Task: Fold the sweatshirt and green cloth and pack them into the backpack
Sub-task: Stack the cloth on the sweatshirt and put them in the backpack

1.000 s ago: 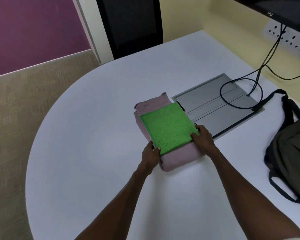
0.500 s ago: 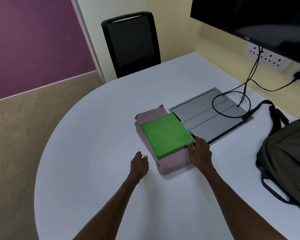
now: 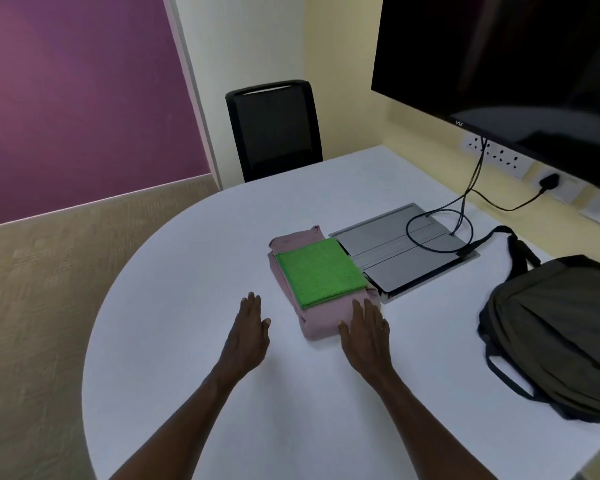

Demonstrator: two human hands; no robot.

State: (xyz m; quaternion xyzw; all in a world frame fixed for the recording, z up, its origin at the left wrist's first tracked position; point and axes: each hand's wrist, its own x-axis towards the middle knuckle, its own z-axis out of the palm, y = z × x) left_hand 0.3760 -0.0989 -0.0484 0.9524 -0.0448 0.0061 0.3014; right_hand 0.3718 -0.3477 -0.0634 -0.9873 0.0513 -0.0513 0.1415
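The pink sweatshirt [image 3: 321, 318] lies folded into a block near the middle of the white table [image 3: 187, 341]. On top of it sits the green cloth [image 3: 321, 273], folded into a flat square. My left hand [image 3: 248, 332] is flat, fingers straight, just left of the stack and apart from it. My right hand [image 3: 366, 332] is flat too, its fingertips at the sweatshirt's near right corner, holding nothing. The dark olive backpack [image 3: 561, 327] lies on the table at the right, straps trailing.
A grey metal cable hatch [image 3: 400, 249] is set into the table behind the stack, with black cables [image 3: 465, 202] running up to wall sockets. A large black screen [image 3: 516, 57] hangs at the right. A black chair [image 3: 274, 129] stands behind the table.
Both hands have let go of the stack and drawn back toward me with fingers straightened. The camera has tilted up, showing more of the chair and the screen.
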